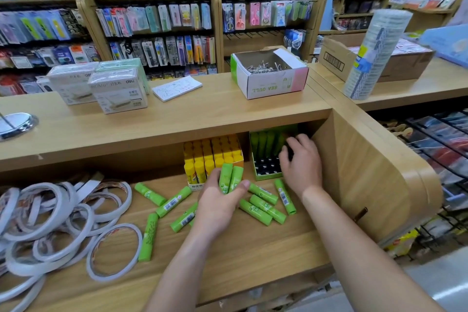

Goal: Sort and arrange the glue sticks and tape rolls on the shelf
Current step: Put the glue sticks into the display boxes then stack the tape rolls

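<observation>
left hand (217, 200) wraps a pair of green glue sticks (229, 177), thumb across them, just in front of the yellow glue stick box (210, 157). right hand (301, 162) is down in the green box (263, 177) at the right end of the shelf (253, 248), fingers curled, and gripping or not, can't tell. loose green sticks (255, 211) scatter around both wrists, tape rolls (38, 271) heap at the left. up top: a clip box (271, 83) reading "sea gull", upside down, and white boxes (119, 94) marked "deli".
</observation>
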### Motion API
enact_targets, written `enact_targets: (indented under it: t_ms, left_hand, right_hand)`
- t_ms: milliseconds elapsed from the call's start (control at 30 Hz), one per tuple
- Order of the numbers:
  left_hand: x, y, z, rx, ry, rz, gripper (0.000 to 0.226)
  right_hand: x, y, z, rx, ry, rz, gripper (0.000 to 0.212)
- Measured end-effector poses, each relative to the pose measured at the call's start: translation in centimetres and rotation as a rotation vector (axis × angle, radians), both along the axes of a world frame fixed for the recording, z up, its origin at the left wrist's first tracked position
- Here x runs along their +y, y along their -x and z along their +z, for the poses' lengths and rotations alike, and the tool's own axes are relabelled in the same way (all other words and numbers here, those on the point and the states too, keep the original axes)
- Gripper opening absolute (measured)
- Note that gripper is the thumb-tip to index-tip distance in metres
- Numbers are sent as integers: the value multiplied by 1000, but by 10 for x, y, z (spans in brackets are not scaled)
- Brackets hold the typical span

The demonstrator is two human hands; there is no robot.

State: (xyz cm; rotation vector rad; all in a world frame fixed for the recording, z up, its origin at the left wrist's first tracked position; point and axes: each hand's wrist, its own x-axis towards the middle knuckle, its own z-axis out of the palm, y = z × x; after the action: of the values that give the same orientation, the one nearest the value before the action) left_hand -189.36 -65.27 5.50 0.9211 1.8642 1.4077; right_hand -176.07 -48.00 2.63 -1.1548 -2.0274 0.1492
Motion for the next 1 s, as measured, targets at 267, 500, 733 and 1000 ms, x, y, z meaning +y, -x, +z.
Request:
enact_targets:
  t_ms: [267,500,733,1000]
  left_hand:
    - [3,1,-3,0,-6,5,23]
    - [4,-3,4,45,-21,-44,32]
    - [11,-17,3,-110,-74,-176,12]
    - [9,-29,3,-150,-132,-264,13]
  right_hand:
    - [-4,3,10,-297,132,0,32]
    - [-35,-9,14,-77,219,74,55]
    - [-82,-26,24,320,569,445,20]
    - [-75,-42,29,407,684,476,31]
